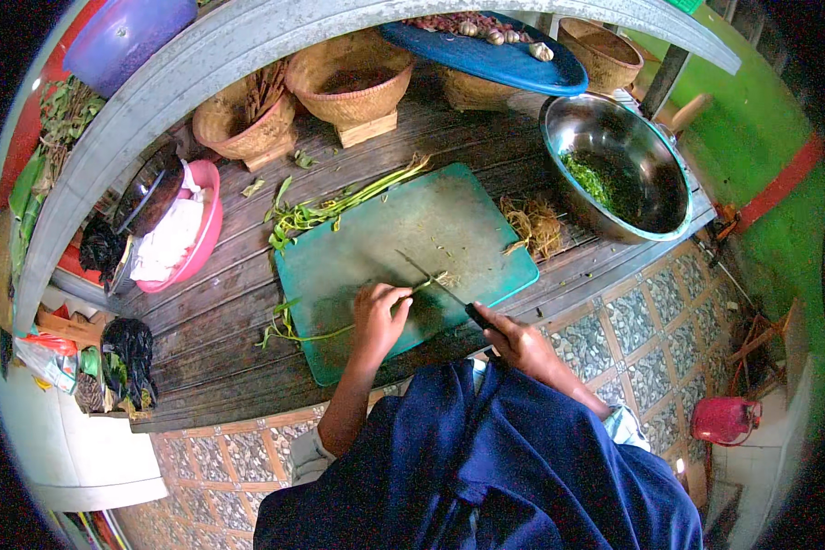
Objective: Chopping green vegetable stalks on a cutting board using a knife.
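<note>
My left hand (380, 316) pinches a long green stalk (339, 332) lying across the teal cutting board (321, 266). My right hand (507, 335) grips a black-handled knife (435, 280), its blade over the stalk's pale root end (444, 278). A pile of leafy stalks (357, 202) lies along the board's back edge, and a clump of dry roots (541, 229) sits at its right. Behind that on the right is a steel bowl (660, 183) with chopped greens (596, 179).
Woven baskets (348, 87) and a blue tray of garlic and shallots (412, 41) are at the back under a metal beam (156, 60). A pink tub (206, 247) and black bags (130, 357) sit left. A pink gas cylinder (720, 420) stands on the right.
</note>
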